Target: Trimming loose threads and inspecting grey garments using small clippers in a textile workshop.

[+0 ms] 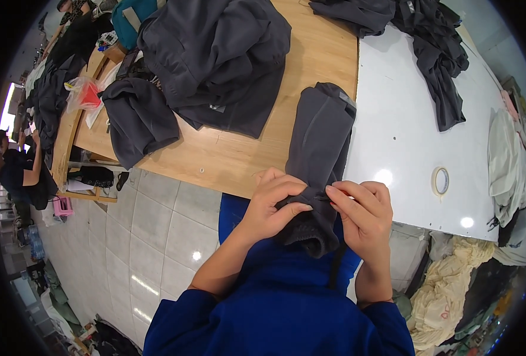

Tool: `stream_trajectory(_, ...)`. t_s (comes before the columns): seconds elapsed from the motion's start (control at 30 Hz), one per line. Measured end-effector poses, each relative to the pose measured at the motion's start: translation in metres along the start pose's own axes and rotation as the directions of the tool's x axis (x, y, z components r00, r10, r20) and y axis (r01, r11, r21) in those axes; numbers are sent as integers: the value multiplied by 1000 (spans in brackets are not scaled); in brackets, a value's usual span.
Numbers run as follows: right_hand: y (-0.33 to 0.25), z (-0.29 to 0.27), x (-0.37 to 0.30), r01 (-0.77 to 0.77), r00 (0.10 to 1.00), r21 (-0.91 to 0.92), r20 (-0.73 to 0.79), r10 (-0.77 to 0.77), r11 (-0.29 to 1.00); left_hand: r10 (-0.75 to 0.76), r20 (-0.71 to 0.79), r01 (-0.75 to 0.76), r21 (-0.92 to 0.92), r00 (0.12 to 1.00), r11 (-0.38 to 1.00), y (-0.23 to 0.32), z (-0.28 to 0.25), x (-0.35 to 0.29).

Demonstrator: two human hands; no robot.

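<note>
Presents as a dark grey garment piece [319, 133], elongated and tubular. Lies on wooden tabletop [215, 166] beside white work surface [399, 166], near end past the front edge. Consists of smooth, matte cloth with a lengthwise seam and a textured, rolled near end. Bears illegible pale label [347, 99] at far end. Pinched between thumb and fingers of left hand [276, 202] and right hand [365, 216]

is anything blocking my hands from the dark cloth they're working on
Nothing visible: your left hand and right hand both touch the dark cloth. The tape roll lies apart, off to the right.
</note>
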State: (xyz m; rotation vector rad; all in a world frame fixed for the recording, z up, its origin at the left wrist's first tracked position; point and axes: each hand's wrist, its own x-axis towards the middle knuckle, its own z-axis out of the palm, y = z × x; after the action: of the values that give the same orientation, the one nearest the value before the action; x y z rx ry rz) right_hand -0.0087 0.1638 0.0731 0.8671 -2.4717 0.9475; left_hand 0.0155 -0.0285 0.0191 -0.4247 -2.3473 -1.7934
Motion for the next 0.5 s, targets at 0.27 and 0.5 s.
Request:
stream_trajectory(0.27,1,0,-1,7,1000,14,-5,-7,1000,-7,-15,7,-18,1000,1000,1,0,0)
stream_trajectory(0.5,3,2,-3,4,1000,39,-4,-4,999,-9,2,9,-8,1000,1000,2,0,1)
